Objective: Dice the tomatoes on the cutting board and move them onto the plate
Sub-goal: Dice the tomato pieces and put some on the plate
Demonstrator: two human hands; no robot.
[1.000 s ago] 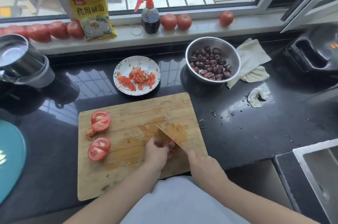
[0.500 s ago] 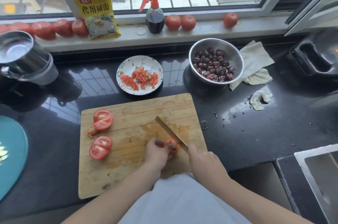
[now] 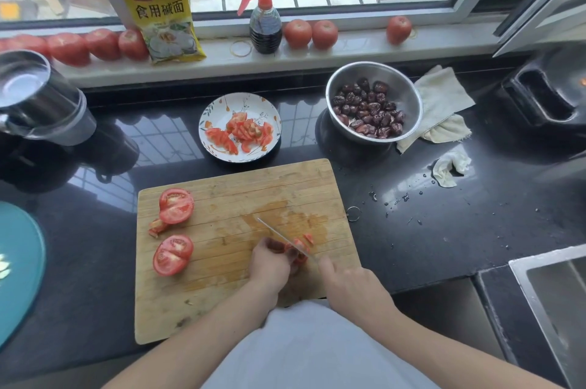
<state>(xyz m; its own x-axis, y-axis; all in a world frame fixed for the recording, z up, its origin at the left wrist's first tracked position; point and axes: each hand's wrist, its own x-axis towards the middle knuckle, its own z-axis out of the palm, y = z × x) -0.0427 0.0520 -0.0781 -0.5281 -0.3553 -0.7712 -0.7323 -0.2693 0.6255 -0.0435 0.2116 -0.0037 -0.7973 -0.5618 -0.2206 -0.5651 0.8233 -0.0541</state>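
Note:
A wooden cutting board [image 3: 222, 299] lies on the black counter. My left hand [image 3: 269, 265] pins a small tomato piece [image 3: 296, 250] near the board's right side. My right hand [image 3: 352, 285] grips a knife [image 3: 280, 234] whose blade runs through that piece, with a cut-off bit [image 3: 308, 238] lying just right of the blade. Two tomato halves [image 3: 176, 206] [image 3: 172, 254] sit cut face up on the board's left, with a small scrap [image 3: 157, 226] between them. Behind the board a white patterned plate [image 3: 222, 106] holds several tomato pieces [image 3: 244, 133].
A steel bowl [image 3: 409, 96] of dark dates stands right of the plate, with cloths [image 3: 440, 96] beside it. Whole tomatoes [image 3: 309, 33], a spray bottle [image 3: 264, 23] and a yellow packet [image 3: 163, 17] line the sill. A steel pot [image 3: 35, 96] and teal plate [image 3: 22, 261] sit left; sink [image 3: 558, 293] right.
The knife rose off the tomato piece and has come back down through it, leaving a cut bit to the right of the blade. My left hand stayed on the piece.

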